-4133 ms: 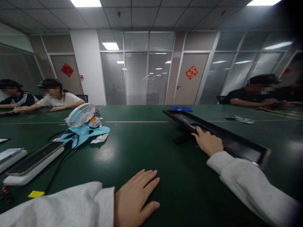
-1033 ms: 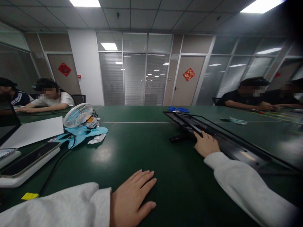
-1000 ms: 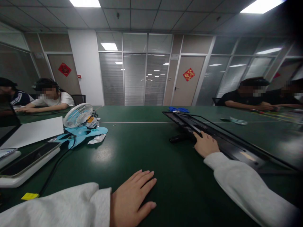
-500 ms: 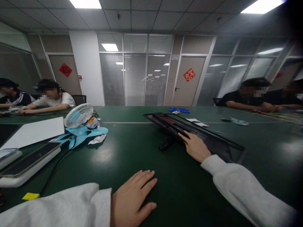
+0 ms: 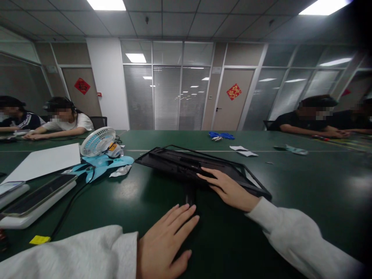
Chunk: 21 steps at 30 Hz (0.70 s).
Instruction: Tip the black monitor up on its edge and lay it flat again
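Observation:
A flat black monitor-like panel (image 5: pixel 174 161) lies tilted on the green table (image 5: pixel 290 186), just ahead of me. My right hand (image 5: pixel 229 190) rests on its near right part, fingers stretched out flat. A short black stub (image 5: pixel 188 197) sticks out from under the panel's near edge. My left hand (image 5: pixel 165 240) lies open, palm down on the table, its fingertips right at that stub. Both arms wear pale grey sleeves.
Left of the panel stand a small blue-and-white fan (image 5: pixel 97 141), a white sheet (image 5: pixel 43 161), a white device with a dark screen (image 5: pixel 37 197) and its black cable. Paper scraps (image 5: pixel 242 151) and a blue object (image 5: pixel 221 135) lie farther back. Other people sit at the far left (image 5: pixel 66 120) and right (image 5: pixel 308 120).
The black panel has swung and slid left from the right side to the middle in front of me, with my right hand on it. My left fingertips have edged forward to the stub.

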Tool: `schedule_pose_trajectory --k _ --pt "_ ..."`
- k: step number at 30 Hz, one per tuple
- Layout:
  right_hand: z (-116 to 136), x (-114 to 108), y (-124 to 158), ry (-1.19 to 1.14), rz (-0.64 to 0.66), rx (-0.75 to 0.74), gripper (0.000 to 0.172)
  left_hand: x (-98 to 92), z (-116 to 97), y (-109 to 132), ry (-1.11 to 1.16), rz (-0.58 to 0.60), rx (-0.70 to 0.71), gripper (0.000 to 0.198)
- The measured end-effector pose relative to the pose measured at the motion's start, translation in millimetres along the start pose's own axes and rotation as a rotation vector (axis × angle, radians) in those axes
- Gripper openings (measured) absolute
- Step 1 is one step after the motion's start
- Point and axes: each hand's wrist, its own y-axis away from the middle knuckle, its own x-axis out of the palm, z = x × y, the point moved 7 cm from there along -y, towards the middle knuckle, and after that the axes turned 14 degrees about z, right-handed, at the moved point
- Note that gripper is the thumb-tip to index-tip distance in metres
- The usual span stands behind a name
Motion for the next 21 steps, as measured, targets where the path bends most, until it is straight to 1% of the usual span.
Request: schedule_pose_trajectory --k 3,5,12,15,21 --pt "17 -8 1 -0.039 0.061 -0.048 0.052 -2.0 -2 -1 -0.003 0.024 0.045 0.08" --pt "23 -12 3 -0.066 0.089 -0.066 0.051 -3.0 -4 -1 -0.01 0.029 0.061 0.081" --pt "32 -15 10 -0.111 0.189 -0.085 0.054 -3.5 -6 0 -0.038 0.024 0.102 0.08" --pt "38 -19 13 -0.126 0.209 -0.091 0.054 -1.0 -7 -1 -0.043 0.04 0.147 0.078" --pt "49 -26 18 -0.12 0.247 -0.097 0.054 -0.5 -10 0 -0.032 0.029 0.239 0.069"
